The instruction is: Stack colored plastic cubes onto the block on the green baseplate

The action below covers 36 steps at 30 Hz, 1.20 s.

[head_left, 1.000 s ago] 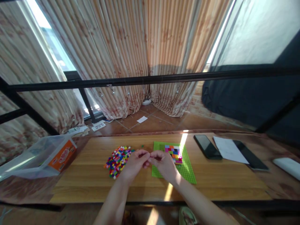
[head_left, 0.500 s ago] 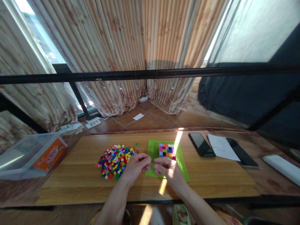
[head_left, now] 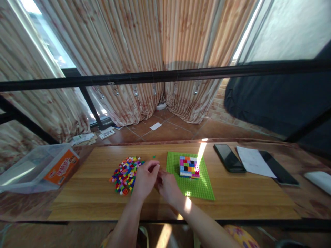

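Note:
My left hand (head_left: 145,179) is over the right side of a pile of small coloured building bricks (head_left: 126,174), its thumb and fingers pinched together. Close against it is my right hand (head_left: 167,186), fingers curled inward; whatever lies between the fingertips of the two hands is too small or hidden to name. To the right, a green baseplate (head_left: 173,161) lies flat on the table. On it stands a square block of multicoloured bricks (head_left: 189,167), apart from both hands.
A wooden table (head_left: 90,203) carries everything. A clear plastic box (head_left: 28,165) with an orange label stands at the left. Rightward lie a black phone (head_left: 229,158), a white paper (head_left: 254,161) and a dark flat device (head_left: 280,168). One green brick (head_left: 154,157) sits beyond the pile.
Both hands have moved left, off the baseplate's near left area and toward the brick pile. The brick block now shows uncovered. The view has shifted slightly.

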Available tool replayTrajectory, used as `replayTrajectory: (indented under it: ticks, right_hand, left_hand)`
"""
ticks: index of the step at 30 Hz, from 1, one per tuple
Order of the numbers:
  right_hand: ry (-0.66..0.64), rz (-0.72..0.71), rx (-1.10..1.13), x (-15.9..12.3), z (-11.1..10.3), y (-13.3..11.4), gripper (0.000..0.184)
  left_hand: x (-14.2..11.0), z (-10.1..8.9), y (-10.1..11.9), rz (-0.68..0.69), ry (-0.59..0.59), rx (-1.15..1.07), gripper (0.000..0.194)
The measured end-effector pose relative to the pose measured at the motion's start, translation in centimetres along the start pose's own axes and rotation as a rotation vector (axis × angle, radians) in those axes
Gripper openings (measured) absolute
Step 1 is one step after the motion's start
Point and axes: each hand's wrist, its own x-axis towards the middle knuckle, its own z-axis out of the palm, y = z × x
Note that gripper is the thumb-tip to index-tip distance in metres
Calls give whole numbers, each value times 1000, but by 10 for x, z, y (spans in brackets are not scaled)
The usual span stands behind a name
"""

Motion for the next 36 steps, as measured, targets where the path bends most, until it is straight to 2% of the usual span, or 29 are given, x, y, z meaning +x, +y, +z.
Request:
replayTrajectory:
  ticks: [3,6,9,12,15,18,21,26,36]
  right_hand:
    - [16,12,22,5,2,-3,29]
    - [56,9,35,1,-3,-2,30]
    - [73,-6,-28,-9,-18,1,28]
    - [124,-33,-100,-22,-47,7,24]
    - [328,-19,-58,-34,-84,22,21]
    - [597,159,60,-39,-119,42,25]
    - [688,283,142,-40,-141,59,30]
    - [657,325,119,-37,-149,72,29]
    - [456,329,-147,-30,-136,78,31]
  left_hand:
    - [0,0,2,23,92,-4,25]
    - [1,4,7,55,106,13,23]
    - [0,12,13,107,39,47,15]
    - [-3,24,19,148,-47,93,13]
    - [-9,39,21,183,-127,131,13]
    - [-14,53,21,214,-202,195,14]
    - [-15,62,19,214,-226,250,14]
    - [-13,68,15,217,-244,322,14]
    - [-7,74,19,195,-248,350,13]
